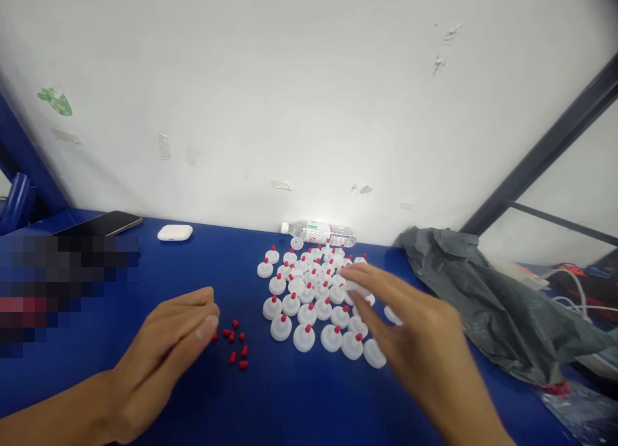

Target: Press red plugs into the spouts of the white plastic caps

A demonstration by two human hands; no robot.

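Note:
Several white nozzle lids [304, 338], broad and round with small red tips on most, stand in a cluster on the blue table [270, 407]. My right hand [410, 324] reaches over the right side of the cluster, thumb and fingers apart. White lid surface shows between them; I cannot tell whether they touch it. My left hand [174, 349] is closed, thumb pressed against the curled fingers; what is inside is hidden. Beside its fingertips lie several loose small red caps [232, 336], one partly behind the thumb.
A clear plastic bottle [318, 232] lies against the white wall [290, 98] behind the lids. A white earbud case [174, 232] and a dark phone [103, 223] are at the back left. Crumpled grey plastic [449, 285] spreads along the right, with a clear bag [579, 407] near the corner.

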